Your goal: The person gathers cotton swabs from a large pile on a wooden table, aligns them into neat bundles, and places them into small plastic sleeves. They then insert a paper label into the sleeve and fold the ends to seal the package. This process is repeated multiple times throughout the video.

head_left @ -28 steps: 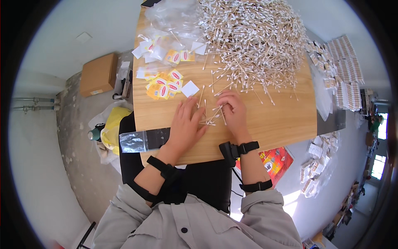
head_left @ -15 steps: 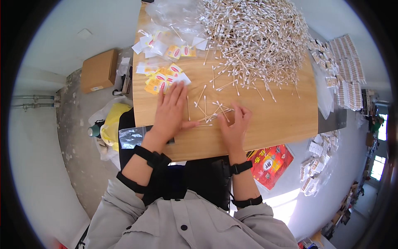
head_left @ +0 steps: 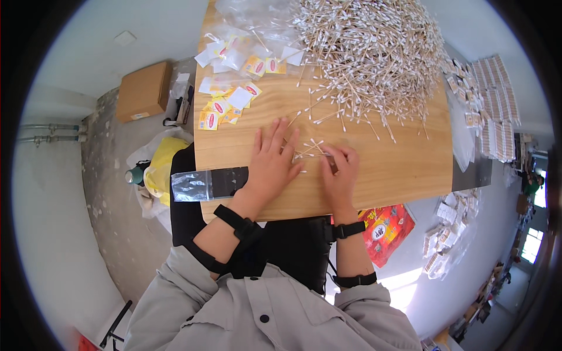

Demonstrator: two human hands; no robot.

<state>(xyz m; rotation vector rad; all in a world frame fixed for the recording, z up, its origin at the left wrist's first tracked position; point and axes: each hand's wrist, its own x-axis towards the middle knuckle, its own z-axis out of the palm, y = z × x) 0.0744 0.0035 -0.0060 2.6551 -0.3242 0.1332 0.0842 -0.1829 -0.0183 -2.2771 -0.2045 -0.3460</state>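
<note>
A small loose bunch of cotton swabs (head_left: 311,150) lies crisscrossed on the wooden table between my hands. My left hand (head_left: 272,161) rests flat over the bunch's left side, fingers spread, and hides some swabs under it. At the right end of the bunch is my right hand (head_left: 341,175), its fingers bent and the thumb apart from the forefinger, touching the swab ends. Beyond my hands a large heap of cotton swabs (head_left: 374,52) covers the far right of the table. Yellow and white paper labels (head_left: 219,106) lie to the left of my left hand.
Clear plastic bags (head_left: 257,23) lie at the far left of the table (head_left: 398,169). A clear zip bag (head_left: 192,186) and a dark flat piece overhang the near left edge. Bundled swab packs (head_left: 494,105) stand at right; a cardboard box (head_left: 143,90) sits on the floor at left.
My left hand has moved right, off the labels and onto the swabs. The loose swabs are closer together, and my right hand has shifted slightly. The view has also shifted a little.
</note>
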